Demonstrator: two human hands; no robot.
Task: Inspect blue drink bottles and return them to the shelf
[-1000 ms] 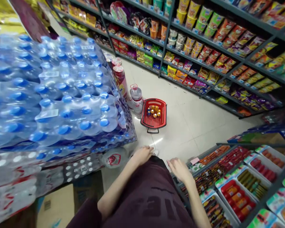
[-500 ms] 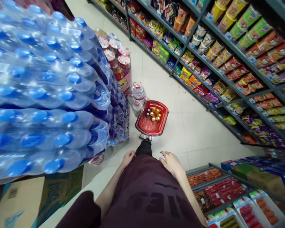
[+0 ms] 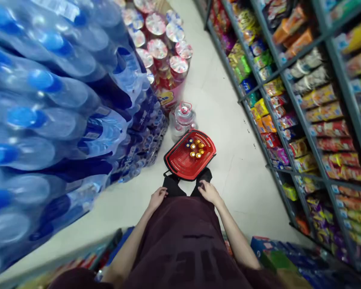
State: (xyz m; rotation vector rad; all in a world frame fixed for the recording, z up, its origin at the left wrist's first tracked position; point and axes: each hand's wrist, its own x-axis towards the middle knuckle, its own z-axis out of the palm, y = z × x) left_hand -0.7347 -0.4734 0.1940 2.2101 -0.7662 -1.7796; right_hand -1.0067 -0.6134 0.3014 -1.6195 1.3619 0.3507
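Note:
A red shopping basket (image 3: 182, 165) stands on the pale floor just ahead of my dark shoes (image 3: 172, 186). Several small bottles with yellow and orange caps (image 3: 195, 148) sit in its far end. My left hand (image 3: 158, 197) hangs at my left hip with loosely bent fingers and nothing in it. My right hand (image 3: 209, 191) rests at my right hip, fingers apart and empty, nearest the basket's near rim. Both hands are short of the basket and touch only my dark maroon shirt (image 3: 183, 241).
Shrink-wrapped packs of blue-capped water bottles (image 3: 63, 100) tower on the left. Stacked cups with red-patterned lids (image 3: 162, 52) and a clear water jug (image 3: 184, 118) stand beyond the basket. Snack shelves (image 3: 303, 104) line the right side. Low product trays (image 3: 276, 257) sit near my right.
I have stepped toward the basket, which now lies right at my feet. The view has tilted further down. Both hands stay at my hips.

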